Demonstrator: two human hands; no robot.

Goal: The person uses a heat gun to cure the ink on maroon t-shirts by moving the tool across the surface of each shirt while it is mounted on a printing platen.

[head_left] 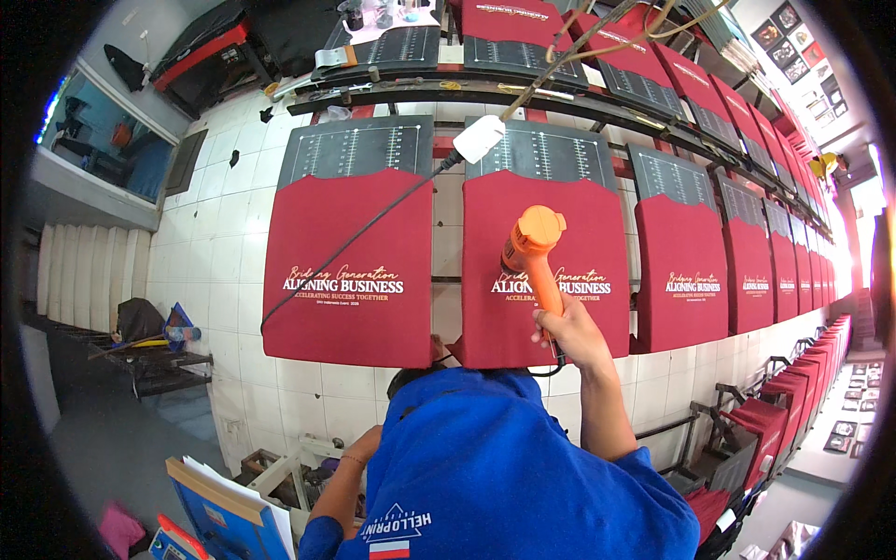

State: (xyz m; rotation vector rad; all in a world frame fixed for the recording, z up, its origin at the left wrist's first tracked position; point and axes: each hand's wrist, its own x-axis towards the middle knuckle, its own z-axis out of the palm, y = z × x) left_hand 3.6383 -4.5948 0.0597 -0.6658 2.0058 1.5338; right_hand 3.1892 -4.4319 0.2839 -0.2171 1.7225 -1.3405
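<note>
My right hand is wrapped round the handle of an orange heat gun, shaped like a hair dryer. Its dark nozzle points left and down over the printed lettering on a dark red shirt, stretched on a black board. A dark cord trails below the handle. To the left, another red shirt with the same light print lies on its own board. Only the wrist edge of my left hand shows, beside my blue top; its fingers are hidden.
A white socket block on a black cable hangs above the boards. More red shirts on boards run off to the right in rows. Behind stands a dark rail. A blue folder is at the lower left.
</note>
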